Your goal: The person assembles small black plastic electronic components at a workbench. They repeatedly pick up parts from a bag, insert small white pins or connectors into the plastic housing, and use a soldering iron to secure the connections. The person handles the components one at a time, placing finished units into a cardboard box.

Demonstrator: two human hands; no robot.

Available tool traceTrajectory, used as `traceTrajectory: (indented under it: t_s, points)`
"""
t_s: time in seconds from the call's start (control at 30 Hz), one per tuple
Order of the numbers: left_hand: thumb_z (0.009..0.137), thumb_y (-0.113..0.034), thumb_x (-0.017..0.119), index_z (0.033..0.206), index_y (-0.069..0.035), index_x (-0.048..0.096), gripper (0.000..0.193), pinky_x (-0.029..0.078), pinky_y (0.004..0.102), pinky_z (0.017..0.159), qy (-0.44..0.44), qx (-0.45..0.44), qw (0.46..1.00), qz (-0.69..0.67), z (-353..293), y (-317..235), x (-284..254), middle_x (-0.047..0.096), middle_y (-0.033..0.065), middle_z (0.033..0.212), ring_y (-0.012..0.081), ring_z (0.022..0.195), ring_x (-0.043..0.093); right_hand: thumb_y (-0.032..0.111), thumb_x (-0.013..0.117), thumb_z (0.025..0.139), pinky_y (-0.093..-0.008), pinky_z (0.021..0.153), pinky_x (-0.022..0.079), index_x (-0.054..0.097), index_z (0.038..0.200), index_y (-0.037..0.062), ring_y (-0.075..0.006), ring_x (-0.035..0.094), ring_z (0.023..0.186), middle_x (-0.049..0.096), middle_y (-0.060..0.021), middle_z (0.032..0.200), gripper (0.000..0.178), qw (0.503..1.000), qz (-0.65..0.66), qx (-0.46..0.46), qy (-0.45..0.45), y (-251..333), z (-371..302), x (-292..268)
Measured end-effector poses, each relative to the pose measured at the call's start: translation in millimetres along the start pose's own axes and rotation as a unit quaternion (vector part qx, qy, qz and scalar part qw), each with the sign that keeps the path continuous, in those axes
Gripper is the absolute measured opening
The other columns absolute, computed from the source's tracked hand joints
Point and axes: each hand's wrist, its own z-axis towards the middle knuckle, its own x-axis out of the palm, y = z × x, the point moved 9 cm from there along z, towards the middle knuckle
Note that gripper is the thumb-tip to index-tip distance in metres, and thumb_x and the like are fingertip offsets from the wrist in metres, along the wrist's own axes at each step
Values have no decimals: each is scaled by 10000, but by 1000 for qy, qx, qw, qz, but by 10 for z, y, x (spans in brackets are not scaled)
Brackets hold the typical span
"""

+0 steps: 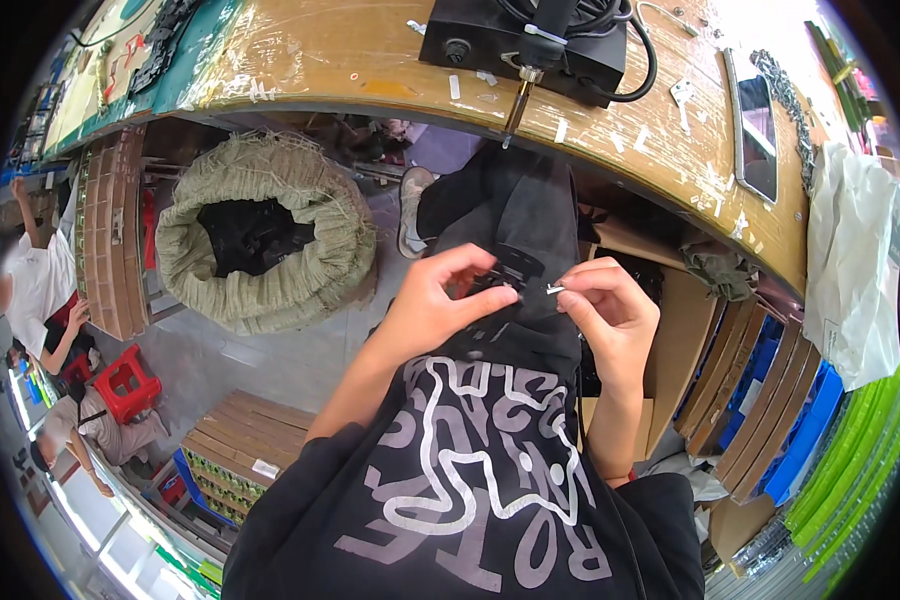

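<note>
My left hand [448, 300] is closed around a black part [510, 272], held above my lap. The part looks like plastic; its outline is blurred and dark against my black trousers [515, 210], so I cannot make out its exact kind. A short distance to the right, my right hand [610, 310] pinches a small whitish piece [554, 290] between thumb and fingertips. That piece is apart from the black part.
Over the workbench edge [370, 95] juts a pen-like tool with a metal tip [518, 105], beside a black box [450, 45] with cables. A phone [755, 130] lies at the right. A woven sack [260, 285] holds black parts. Cardboard trays [770, 410] stand right; two people are at left.
</note>
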Motion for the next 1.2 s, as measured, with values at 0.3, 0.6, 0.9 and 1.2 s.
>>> traceTrajectory:
  t_s: [0.3, 0.6, 0.9, 1.2]
  points:
    - [680, -120, 688, 826, 16, 578, 228, 310, 244, 449, 34, 87, 972, 215, -62, -424, 229, 447, 37, 633, 99, 501, 382, -65, 624, 658, -229, 570, 430, 586, 767, -8, -127, 545, 608, 566, -76, 735, 129, 978, -189, -86, 34, 128, 60, 123]
    - [683, -151, 666, 840, 8, 575, 241, 402, 319, 509, 41, 156, 932, 324, -100, -500, 274, 515, 87, 699, 238, 573, 505, -60, 612, 673, -244, 584, 448, 573, 767, -16, -147, 571, 628, 571, -83, 736, 111, 976, -206, -59, 29, 12, 40, 117]
    - [685, -174, 652, 841, -1, 583, 242, 443, 341, 576, 79, 160, 907, 381, -98, -495, 345, 549, 102, 753, 271, 679, 545, -32, 607, 687, -244, 613, 468, 556, 761, -29, -154, 587, 642, 571, -85, 720, 90, 979, -196, 18, 43, -138, 32, 85]
    - [688, -183, 649, 838, -4, 584, 243, 444, 340, 578, 88, 159, 909, 376, -103, -487, 355, 553, 95, 756, 264, 670, 545, -26, 602, 690, -234, 617, 466, 548, 769, -32, -126, 575, 631, 554, -67, 689, 97, 987, -135, 70, 58, -263, 26, 64]
